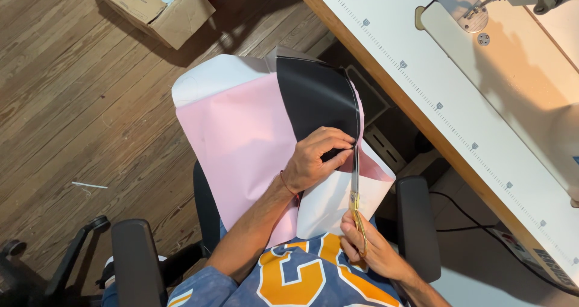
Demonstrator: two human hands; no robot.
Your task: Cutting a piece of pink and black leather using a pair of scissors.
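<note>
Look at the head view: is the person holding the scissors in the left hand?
No: the scissors are gripped by the right hand, while the left hand pins down the black fabric.

A: The pink sheet [241, 144] looks like smooth matt paper, the black panel [313, 96] faintly glossy.

B: Scissors [355, 189]: bright metal blades, gold handles. The floor [72, 102] is worn, rough wood; the table [422, 72] smooth white laminate

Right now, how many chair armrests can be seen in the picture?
2. One black armrest is at the lower left, beside the person's left arm. The other armrest is at the right, near the right hand holding the scissors. None seems hidden.
</note>
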